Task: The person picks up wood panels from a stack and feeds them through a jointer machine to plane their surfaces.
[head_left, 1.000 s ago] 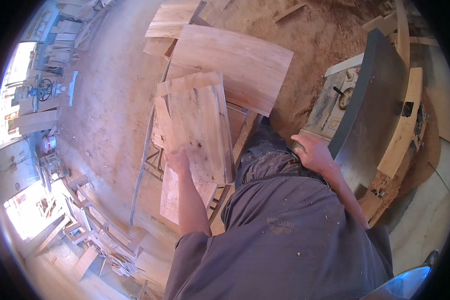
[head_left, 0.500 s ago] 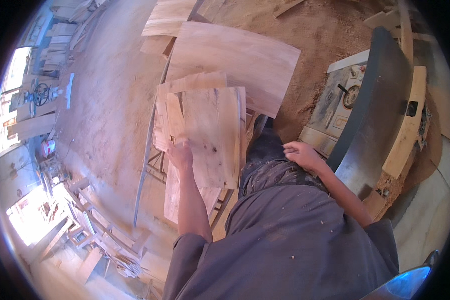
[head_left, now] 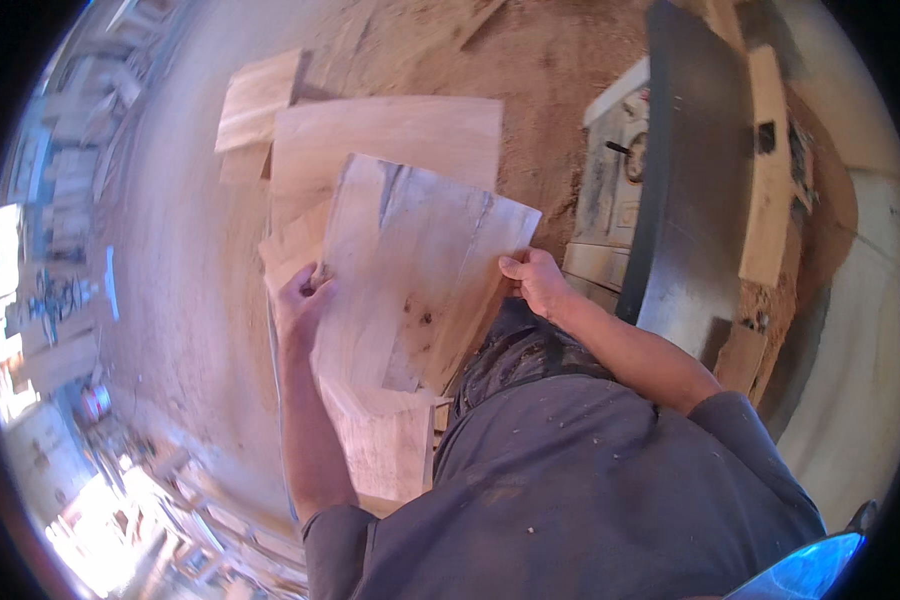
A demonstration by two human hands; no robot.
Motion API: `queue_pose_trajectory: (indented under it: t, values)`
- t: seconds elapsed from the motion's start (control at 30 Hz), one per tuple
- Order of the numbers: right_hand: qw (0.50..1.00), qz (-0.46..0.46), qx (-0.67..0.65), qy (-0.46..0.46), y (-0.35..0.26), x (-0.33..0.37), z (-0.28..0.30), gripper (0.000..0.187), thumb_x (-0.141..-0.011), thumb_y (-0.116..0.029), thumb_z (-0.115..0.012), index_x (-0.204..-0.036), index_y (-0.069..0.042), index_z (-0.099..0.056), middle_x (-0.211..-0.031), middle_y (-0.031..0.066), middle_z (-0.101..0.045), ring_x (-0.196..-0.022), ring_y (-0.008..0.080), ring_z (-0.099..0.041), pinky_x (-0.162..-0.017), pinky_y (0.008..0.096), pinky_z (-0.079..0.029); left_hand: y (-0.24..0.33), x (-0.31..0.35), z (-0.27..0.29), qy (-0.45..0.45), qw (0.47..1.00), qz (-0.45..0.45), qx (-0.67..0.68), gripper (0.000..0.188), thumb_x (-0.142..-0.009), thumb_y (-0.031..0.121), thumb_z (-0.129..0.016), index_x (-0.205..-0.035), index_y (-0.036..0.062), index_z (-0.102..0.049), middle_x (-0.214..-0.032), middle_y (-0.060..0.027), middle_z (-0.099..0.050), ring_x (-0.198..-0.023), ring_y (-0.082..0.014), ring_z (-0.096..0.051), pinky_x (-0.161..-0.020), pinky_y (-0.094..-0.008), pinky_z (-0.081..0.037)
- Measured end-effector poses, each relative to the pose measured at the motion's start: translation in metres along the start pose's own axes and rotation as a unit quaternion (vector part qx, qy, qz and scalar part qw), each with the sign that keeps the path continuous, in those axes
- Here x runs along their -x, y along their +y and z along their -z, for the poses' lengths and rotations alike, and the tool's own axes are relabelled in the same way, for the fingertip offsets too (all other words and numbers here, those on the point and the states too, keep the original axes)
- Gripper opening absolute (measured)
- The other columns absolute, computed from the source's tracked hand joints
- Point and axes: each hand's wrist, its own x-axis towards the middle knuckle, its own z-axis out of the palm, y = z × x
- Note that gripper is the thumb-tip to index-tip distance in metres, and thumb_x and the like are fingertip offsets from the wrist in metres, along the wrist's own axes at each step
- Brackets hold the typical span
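pale wooden board [head_left: 420,270] is now lifted clear of the stack [head_left: 380,440], right hand [head_left: 532,280] just joined the left hand [head_left: 303,305], fingers of both gripping its edges

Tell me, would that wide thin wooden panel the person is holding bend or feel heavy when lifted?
Probably stiff: the wooden panel stays flat though held only at its two side edges by the left hand and right hand. Likely light for its size, since it looks thin. Its dark streaks may be cracks, so it might split if twisted.
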Motion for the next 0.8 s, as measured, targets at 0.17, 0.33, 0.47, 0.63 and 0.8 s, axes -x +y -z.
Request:
queue_pose_trajectory:
  t: [0.17, 0.33, 0.47, 0.63, 0.8]
  values:
    - [0.983, 0.136, -0.115, -0.042, -0.027, 0.03, -0.004, 0.025, -0.094, -0.021, -0.075, -0.11, -0.004, -0.068, -0.096, 0.0027, -0.07, -0.084, 0.0163, -0.067, -0.074, 0.0337, -0.055, 0.094, -0.008, 0.014, -0.219, 0.975, -0.022, 0.006, 0.047, -0.08, 0.016, -0.08, -0.121, -0.0033, -0.068, -0.103, -0.0043, -0.072, -0.088, -0.0117, -0.066, -0.079, -0.0279, -0.053]
    - [0.935, 0.242, -0.256, -0.051, -0.06, 0.044, 0.005, 0.024, -0.095, -0.016, -0.071, -0.115, -0.004, -0.067, -0.098, 0.0025, -0.071, -0.088, 0.0146, -0.067, -0.083, 0.0314, -0.054, 0.164, -0.063, -0.007, -0.27, 0.957, -0.102, 0.012, 0.037, -0.083, 0.014, -0.078, -0.115, -0.0014, -0.069, -0.097, -0.0011, -0.072, -0.085, -0.0107, -0.065, -0.078, -0.0272, -0.052]
    - [0.864, 0.32, -0.341, -0.186, -0.075, 0.133, -0.015, 0.042, -0.09, -0.006, -0.072, -0.131, -0.002, -0.062, -0.115, 0.0086, -0.073, -0.105, 0.0205, -0.07, -0.101, 0.0385, -0.052, 0.199, -0.091, 0.006, -0.329, 0.934, -0.124, 0.059, 0.034, -0.086, 0.013, -0.076, -0.116, -0.0011, -0.068, -0.098, -0.0009, -0.071, -0.085, -0.0107, -0.064, -0.079, -0.0272, -0.052]
    - [0.906, 0.378, -0.187, -0.037, -0.12, 0.213, -0.042, 0.067, -0.076, 0.008, -0.078, -0.139, 0.002, -0.055, -0.129, 0.0127, -0.068, -0.121, 0.0257, -0.064, -0.104, 0.044, -0.053, 0.309, -0.078, -0.081, -0.399, 0.892, -0.175, 0.121, 0.037, -0.091, 0.014, -0.073, -0.123, -0.0017, -0.064, -0.107, -0.0043, -0.07, -0.092, -0.0135, -0.065, -0.086, -0.0267, -0.05]
    - [0.883, 0.44, 0.052, 0.151, -0.131, 0.315, -0.093, 0.046, -0.082, 0.008, -0.072, -0.126, -0.001, -0.068, -0.122, 0.0088, -0.072, -0.11, 0.0199, -0.069, -0.1, 0.038, -0.054, 0.36, -0.012, -0.126, -0.374, 0.852, -0.335, 0.148, 0.044, -0.096, 0.018, -0.07, -0.135, 0.0003, -0.058, -0.125, -0.007, -0.067, -0.117, -0.0209, -0.062, -0.099, -0.0362, -0.051]
